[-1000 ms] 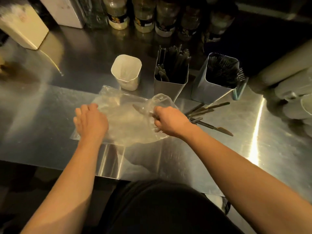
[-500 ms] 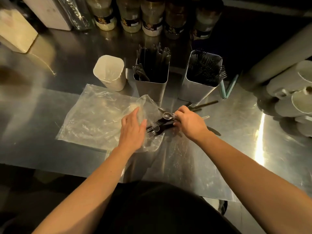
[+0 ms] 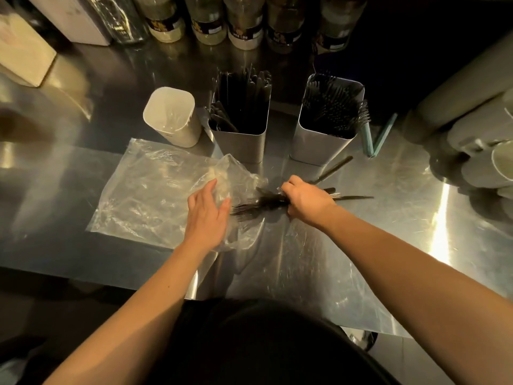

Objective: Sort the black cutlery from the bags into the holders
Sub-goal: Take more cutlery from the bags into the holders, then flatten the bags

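Since 0.5 s ago the bundle of cutlery [image 3: 258,202] has slid further out of the bag [image 3: 155,190]. Right hand [image 3: 306,201] grips it w/ curled fingers; left hand [image 3: 208,215] lies flat, fingers straight, pinning the bag so it stays put. Holders [image 3: 241,140] just behind on the counter [image 3: 388,232].

Left grip [image 3: 207,211] flat; right grip [image 3: 306,200] seemingly clenched

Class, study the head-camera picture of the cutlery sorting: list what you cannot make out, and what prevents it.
- Bundle of black cutlery: head view; the right hand covers its middle, so the count is unclear.
- Jar labels: too small, dim.
- White cups: cut by the right edge.
- Left metal holder: its contents merge in shadow.
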### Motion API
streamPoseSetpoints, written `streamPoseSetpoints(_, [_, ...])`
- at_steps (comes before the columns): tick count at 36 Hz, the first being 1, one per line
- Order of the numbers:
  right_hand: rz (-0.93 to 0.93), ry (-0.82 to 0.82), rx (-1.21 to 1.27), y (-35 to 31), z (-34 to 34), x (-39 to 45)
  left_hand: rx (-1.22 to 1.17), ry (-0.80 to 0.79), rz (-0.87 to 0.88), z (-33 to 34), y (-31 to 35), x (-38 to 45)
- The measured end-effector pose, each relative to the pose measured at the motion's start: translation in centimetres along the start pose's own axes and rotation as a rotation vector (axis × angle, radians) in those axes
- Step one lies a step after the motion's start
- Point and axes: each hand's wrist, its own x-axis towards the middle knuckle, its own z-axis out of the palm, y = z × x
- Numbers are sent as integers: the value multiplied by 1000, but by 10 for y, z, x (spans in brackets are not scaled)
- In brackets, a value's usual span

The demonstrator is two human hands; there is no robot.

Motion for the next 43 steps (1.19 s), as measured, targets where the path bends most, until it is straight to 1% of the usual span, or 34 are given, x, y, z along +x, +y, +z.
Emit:
streamPoseSetpoints(3, [51,1,-52,-7,2,2,3,-1,-8,-2,-1,-1])
streamPoseSetpoints(8, [86,17,-91,-16,1,2,10,0,-10,-4,-1,-1])
streamPoseSetpoints(15, [38,120,-87,-16,1,-12,-13,4,-21,-6,2,-1])
streamPoseSetpoints(18, [10,192,-21,-16,-1,-22,-61,39,-28,-11,4,0])
streamPoseSetpoints(22, [-1,247,54,-23,-9,-33,-182,156,-24,-23,14,1])
streamPoseSetpoints(27, [64,337,227,-37,-28,-42,-320,313,-23,-41,36,0])
streamPoseSetpoints(31, [54,400,386,-52,-46,-49,-366,348,35,-50,47,2])
streamPoseSetpoints(33, [27,406,476,-61,-57,-51,-385,353,57,-53,52,3])
streamPoseSetpoints(35, [6,405,549,-70,-66,-53,-453,351,74,-55,57,5])
streamPoseSetpoints(37, [0,412,581,-78,-73,-54,-583,328,91,-60,63,6])
streamPoseSetpoints(38, [-2,421,589,-82,-76,-54,-664,280,112,-65,68,5])
streamPoseSetpoints(40, [7,444,601,-92,-82,-55,-767,122,202,-76,81,2])
streamPoseSetpoints(42, [17,472,615,-101,-87,-53,-789,-41,261,-84,94,1])
streamPoseSetpoints(43, [19,486,617,-106,-89,-53,-790,-88,267,-88,100,2])
